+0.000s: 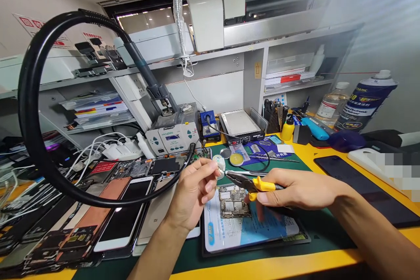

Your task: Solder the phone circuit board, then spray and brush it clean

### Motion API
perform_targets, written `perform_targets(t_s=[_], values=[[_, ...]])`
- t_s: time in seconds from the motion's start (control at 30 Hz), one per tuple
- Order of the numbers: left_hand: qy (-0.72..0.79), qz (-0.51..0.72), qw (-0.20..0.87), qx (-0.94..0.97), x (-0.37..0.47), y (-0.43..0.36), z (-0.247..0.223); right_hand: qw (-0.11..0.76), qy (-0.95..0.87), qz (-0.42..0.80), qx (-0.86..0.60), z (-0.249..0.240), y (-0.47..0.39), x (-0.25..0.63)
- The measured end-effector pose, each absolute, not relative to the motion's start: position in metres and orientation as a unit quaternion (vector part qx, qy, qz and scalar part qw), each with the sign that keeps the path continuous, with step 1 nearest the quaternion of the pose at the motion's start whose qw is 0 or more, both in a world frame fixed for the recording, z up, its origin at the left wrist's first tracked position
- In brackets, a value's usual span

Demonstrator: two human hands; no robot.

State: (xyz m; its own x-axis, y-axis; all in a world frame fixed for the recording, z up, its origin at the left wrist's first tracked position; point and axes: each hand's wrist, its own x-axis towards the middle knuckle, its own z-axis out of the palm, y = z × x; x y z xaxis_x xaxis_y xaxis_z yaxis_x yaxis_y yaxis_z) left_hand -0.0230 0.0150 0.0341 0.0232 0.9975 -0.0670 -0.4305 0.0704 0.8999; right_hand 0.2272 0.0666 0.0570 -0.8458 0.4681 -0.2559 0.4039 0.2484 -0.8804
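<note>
My left hand (197, 179) pinches a small whitish round piece (218, 165) between thumb and fingertips; its exact kind is unclear. In my right hand (295, 188) is a pair of pliers (259, 184) with yellow handles and dark jaws. The jaws point left and end close to the whitish piece; I cannot tell whether they touch it. Below both hands, a phone circuit board (234, 203) lies on a white-and-blue printed pad (226, 240). Just behind the left fingertips sits an open round tin (236, 159) with yellowish contents.
Phones (124, 214) and phone parts crowd the left side under a looping black hose (29, 109). A soldering station (173, 133) stands behind. A dark phone (357, 188) lies at right, with a spray can (367, 100) and a clear bottle (331, 100) farther back.
</note>
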Motion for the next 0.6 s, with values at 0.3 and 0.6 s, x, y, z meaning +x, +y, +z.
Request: perform_targets(t_s=[0.3,0.6], values=[[0.447,0.616,0.49,0.423,-0.023,0.0095,0.0262,-0.005,-0.722,0.613,-0.322,0.0489,0.064,0.2244],[0.451,0.605,0.505,0.42,-0.0186,0.0077,0.028,-0.011,-0.745,0.582,-0.325,0.0559,0.057,0.2244]])
